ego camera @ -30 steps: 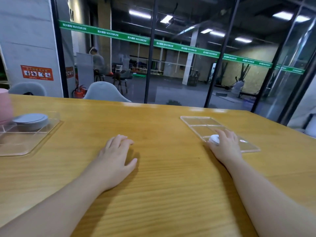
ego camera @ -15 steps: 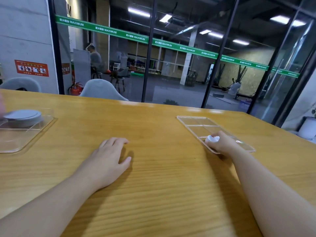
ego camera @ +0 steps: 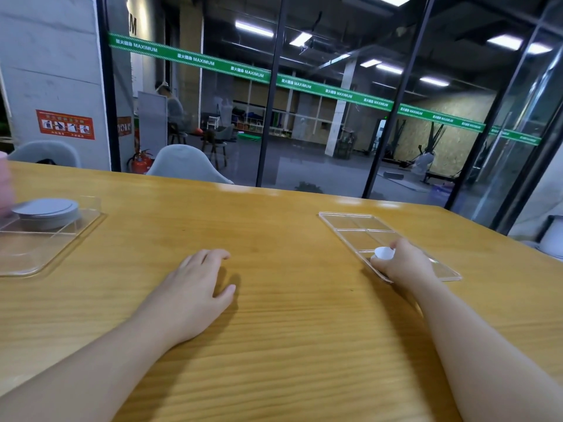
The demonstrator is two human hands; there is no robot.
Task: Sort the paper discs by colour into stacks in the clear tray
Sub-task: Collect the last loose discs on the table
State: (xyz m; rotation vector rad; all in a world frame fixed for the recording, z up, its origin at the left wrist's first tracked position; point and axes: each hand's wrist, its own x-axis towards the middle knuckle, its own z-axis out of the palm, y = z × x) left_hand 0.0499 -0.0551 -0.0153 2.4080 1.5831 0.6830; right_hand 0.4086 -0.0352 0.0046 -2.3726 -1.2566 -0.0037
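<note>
A clear tray (ego camera: 359, 226) with several compartments lies on the wooden table at the right. My right hand (ego camera: 405, 264) sits over its near end and pinches a white paper disc (ego camera: 384, 253) between thumb and fingers. My left hand (ego camera: 195, 287) rests flat on the table in the middle, fingers relaxed, holding nothing. At the far left stands a second clear tray (ego camera: 45, 248) with a stack of grey discs (ego camera: 45, 210) in its back compartment. A pink stack (ego camera: 4, 184) shows at the left edge, mostly cut off.
The table's far edge (ego camera: 274, 190) runs along a glass wall. Grey chairs (ego camera: 185, 162) stand behind it. The table's right edge slopes down past the clear tray.
My right hand has curled and lifted the white disc slightly at the tray's near end. The view has shifted a little. My left hand has stayed on the table.
</note>
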